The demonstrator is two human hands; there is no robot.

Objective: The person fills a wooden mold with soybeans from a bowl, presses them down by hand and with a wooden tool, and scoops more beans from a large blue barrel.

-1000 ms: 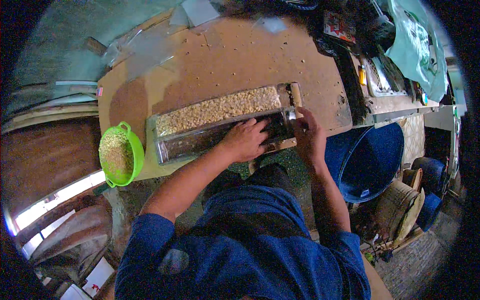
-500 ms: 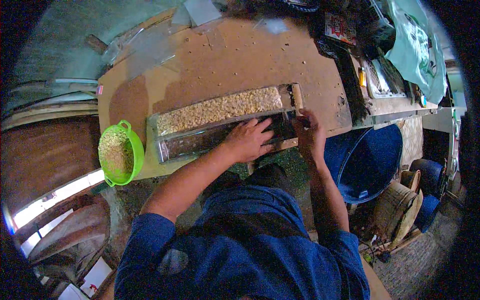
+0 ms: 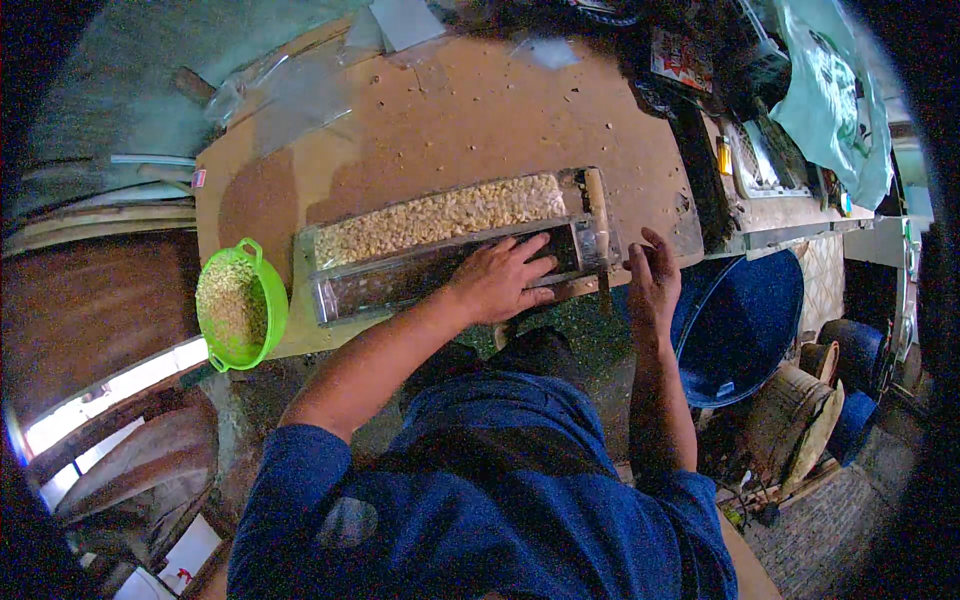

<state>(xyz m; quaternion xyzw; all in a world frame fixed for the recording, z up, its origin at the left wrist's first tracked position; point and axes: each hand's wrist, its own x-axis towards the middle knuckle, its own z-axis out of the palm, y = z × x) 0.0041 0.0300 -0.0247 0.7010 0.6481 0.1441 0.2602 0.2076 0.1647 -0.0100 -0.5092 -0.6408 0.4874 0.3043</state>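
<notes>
A: Any printing about?

B: A package (image 3: 682, 60) at the back right carries a red starburst on a pale ground, its lettering too small to make out. The pale teal plastic bag (image 3: 840, 105) at the upper right has a darker green print, creased by the folds. A little red-and-white sticker (image 3: 199, 179) sits at the left edge of the table (image 3: 500, 115).

A: And the long tray (image 3: 440, 222)?

B: Near the table's front edge, slightly aslant — pale, lumpy pieces (image 3: 430, 218) fill its back strip, and its front strip is dark.

A: The hands?

B: The left hand (image 3: 500, 282) lies over that dark strip, fingers spread, gripping nothing that I can see. The right hand (image 3: 654, 278) is just off the tray's right end, thumb and fingers parted, with nothing visible between them.

A: What crowds the place?

B: A bright green basin (image 3: 277, 310) of similar pale pieces at the left edge, clear plastic sheets (image 3: 300, 118) at the back left, crumbs scattered between — and a big blue barrel (image 3: 745, 320) just beyond the right forearm.
</notes>
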